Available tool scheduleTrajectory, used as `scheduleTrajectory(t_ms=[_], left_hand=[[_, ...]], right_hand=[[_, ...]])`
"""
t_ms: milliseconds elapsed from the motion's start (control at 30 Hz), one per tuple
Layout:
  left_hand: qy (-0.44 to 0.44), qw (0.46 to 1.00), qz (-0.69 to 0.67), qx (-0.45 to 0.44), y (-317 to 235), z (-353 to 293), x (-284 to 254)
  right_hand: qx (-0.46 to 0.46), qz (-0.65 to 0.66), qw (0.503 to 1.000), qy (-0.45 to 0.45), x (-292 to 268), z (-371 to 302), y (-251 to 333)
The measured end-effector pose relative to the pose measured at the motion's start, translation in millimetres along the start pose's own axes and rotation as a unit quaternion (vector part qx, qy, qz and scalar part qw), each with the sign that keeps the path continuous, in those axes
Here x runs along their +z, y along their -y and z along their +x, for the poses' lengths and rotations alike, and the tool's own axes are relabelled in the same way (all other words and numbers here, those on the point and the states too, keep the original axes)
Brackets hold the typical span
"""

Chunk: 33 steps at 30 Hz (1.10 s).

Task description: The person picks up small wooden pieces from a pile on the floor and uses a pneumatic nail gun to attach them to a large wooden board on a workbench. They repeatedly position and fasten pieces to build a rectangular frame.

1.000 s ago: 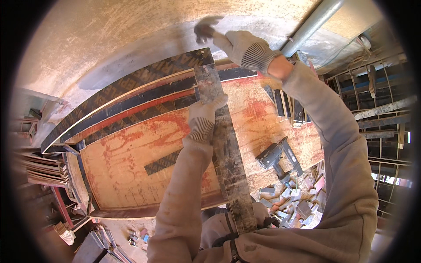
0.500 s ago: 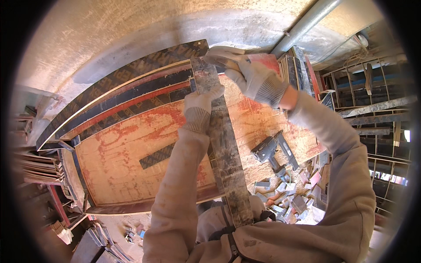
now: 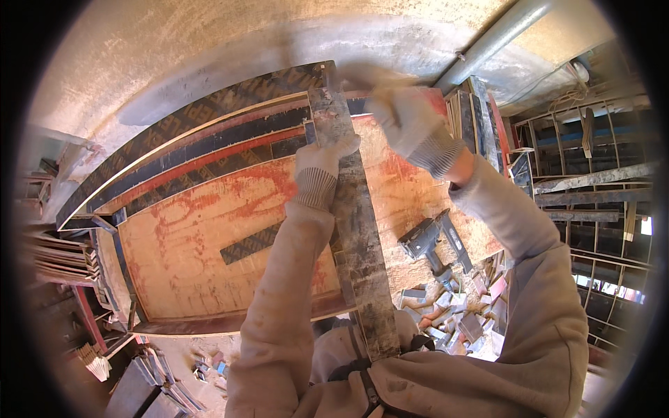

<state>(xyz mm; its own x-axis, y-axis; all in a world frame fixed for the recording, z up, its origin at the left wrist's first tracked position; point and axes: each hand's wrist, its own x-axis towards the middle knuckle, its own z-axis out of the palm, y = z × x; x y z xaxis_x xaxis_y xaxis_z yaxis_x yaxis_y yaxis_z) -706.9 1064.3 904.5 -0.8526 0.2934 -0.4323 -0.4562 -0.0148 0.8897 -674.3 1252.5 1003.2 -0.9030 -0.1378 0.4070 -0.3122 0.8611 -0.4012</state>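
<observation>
A long, grey, weathered wooden plank point(image 3: 355, 230) lies lengthwise across the worn orange-red plywood sheet point(image 3: 202, 237), running from the person's waist out to the far edge, where dark patterned strips of board point(image 3: 202, 136) frame the sheet. The gloved left hand point(image 3: 319, 164) rests flat on the plank's left edge near the far end, fingers spread and pressing down rather than wrapped round it. The gloved right hand point(image 3: 404, 118) sits just beyond and to the right of it, at the plank's far end; it is blurred, and whether it grips anything cannot be told. To do this step well, I judge that the left hand should keep its weight straight down so that the plank does not pivot, and that the near end should stay braced against the body while the far end is lined up with the dark strips. A short dark offcut strip point(image 3: 252, 242) lies loose on the sheet to the left of the left forearm, close enough to snag the plank if it slides that way. To the right of the right forearm a grey power nailer point(image 3: 428, 244) lies on the sheet, and nearer the body a heap of small wood offcuts point(image 3: 453, 313) crowds the edge. Beyond the right hand a grey metal pipe point(image 3: 502, 35) crosses the pale concrete surface point(image 3: 209, 49), and stacked boards point(image 3: 474, 111) stand just to the right, limiting room on that side.
</observation>
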Motion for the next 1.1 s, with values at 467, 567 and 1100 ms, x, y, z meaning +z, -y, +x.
scheduleTrajectory(t_ms=[467,567,1100], left_hand=[[-0.138,0.861,0.49,0.021,196,-32,-189],[-0.131,0.686,0.714,-0.05,247,-52,-250],[-0.045,0.959,-0.107,-0.259,181,-236,-364]], right_hand=[[0.328,0.098,0.94,0.003,138,-182,-124],[0.363,-0.085,0.928,0.007,136,-298,-120],[0.622,0.028,0.782,0.023,173,-566,-108]])
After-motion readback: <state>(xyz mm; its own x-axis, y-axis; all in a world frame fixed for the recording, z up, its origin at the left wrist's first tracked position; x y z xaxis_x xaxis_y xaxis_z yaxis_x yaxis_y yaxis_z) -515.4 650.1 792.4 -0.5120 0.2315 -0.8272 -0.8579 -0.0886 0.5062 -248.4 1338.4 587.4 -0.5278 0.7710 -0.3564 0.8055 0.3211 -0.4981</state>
